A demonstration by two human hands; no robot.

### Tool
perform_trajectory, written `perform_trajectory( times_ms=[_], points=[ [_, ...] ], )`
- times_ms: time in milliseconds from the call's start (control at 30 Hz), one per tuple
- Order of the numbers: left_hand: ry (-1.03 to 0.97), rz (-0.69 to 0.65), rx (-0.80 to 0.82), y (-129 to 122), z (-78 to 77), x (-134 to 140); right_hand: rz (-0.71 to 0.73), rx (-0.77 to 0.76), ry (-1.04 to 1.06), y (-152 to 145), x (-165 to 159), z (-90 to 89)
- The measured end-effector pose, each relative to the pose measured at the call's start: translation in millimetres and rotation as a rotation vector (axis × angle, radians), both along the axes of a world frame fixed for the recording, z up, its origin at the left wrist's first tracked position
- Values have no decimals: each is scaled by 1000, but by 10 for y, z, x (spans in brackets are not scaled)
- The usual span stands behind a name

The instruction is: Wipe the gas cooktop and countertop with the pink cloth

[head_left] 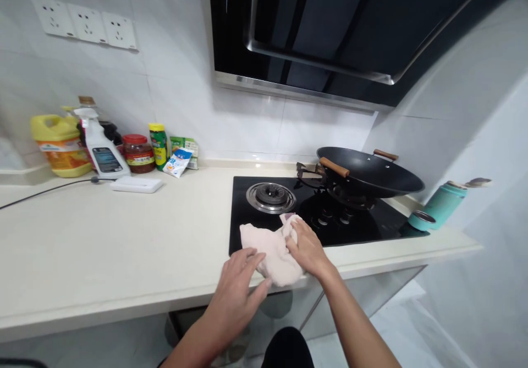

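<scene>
bare forearms (355,316) are slanting forward; the right hand (306,247) is gripping a pale cloth (266,241) across hob (350,235) and worktop (124,236) edge, the left hand (239,280) curving, relaxed, beside it. i'm thinking a slack grip could send it floorward.

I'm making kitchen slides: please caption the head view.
Right hand gripping a crumpled pale-pink fabric cloth, left hand at its side, at the front edge of a black glass cooktop.
</scene>
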State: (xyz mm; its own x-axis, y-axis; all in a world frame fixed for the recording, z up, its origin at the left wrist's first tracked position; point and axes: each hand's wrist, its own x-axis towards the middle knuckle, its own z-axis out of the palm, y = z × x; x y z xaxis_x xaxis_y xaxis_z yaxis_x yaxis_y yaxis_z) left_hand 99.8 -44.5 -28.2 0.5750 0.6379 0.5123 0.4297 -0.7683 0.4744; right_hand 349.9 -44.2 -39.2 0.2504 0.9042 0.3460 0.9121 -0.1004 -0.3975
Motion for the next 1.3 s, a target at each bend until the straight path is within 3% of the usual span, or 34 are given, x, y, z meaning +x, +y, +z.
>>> perform_trajectory(
  times_ms=[133,333,467,633,800,867,933,1000,1133,1233,1300],
  points=[
    [90,62,34,83,-5,78,113,5,-10,116,-423,38],
    [189,146,-65,359,-42,-302,362,106,141,85,-1000,112],
    [233,128,-126,387,55,-300,462,128,306,-12,-1025,171],
    [320,186,-39,360,184,64,473,105,427,-143,-843,230],
    [209,51,75,376,196,403,456,86,514,-359,-388,254],
    [217,29,62,396,212,535,306,221,518,-489,-8,222],
    [240,28,14,432,248,691,50,404,466,-648,489,158],
    [261,-16,-56,489,288,886,-169,478,362,-827,1025,58],
    [320,-141,-114,700,324,1416,-352,324,76,-1124,1801,-245],
    [362,-142,-106,946,339,1865,-414,230,-75,-1198,1961,-455],
    [385,-142,-99,1124,364,2133,-442,179,-148,-1177,1949,-502]
  ],
)
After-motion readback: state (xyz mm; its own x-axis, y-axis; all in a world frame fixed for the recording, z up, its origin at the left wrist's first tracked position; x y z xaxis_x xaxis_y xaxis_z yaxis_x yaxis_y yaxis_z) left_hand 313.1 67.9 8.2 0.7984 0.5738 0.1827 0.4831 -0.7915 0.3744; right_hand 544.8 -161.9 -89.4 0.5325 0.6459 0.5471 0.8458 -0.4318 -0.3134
